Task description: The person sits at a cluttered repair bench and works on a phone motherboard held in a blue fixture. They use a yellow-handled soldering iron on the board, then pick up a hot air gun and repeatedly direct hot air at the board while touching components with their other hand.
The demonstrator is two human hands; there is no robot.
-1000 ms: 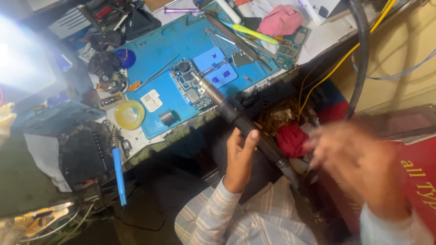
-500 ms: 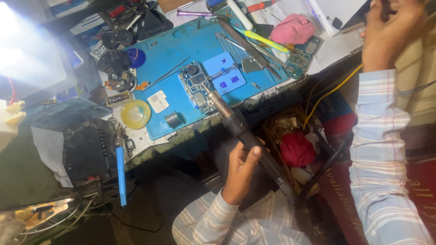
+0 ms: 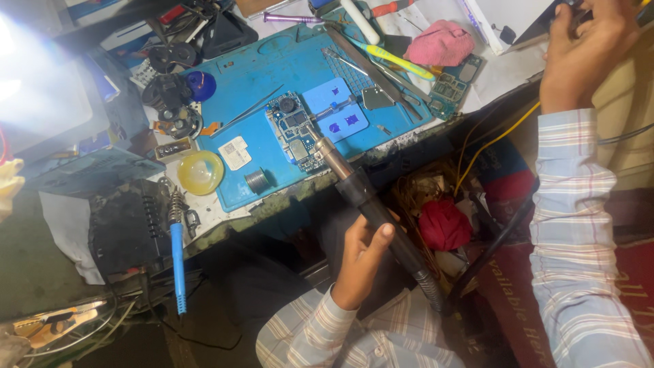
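Left hand [image 3: 360, 255] wrapped around black hot-air gun handle [image 3: 371, 204], metal nozzle aimed at green phone circuit board [image 3: 294, 133] lying on blue work mat [image 3: 286, 68]. Right hand [image 3: 579, 51] raised to upper right, fingers curled at a white box [image 3: 518, 20]; grip unclear. Blue-handled soldering iron [image 3: 176, 255] parked at left.

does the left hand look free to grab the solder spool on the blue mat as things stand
Probably not right away: the left hand is wrapped around the hot air wand, so it is occupied. The solder spool itself lies uncovered near the mat's front edge.
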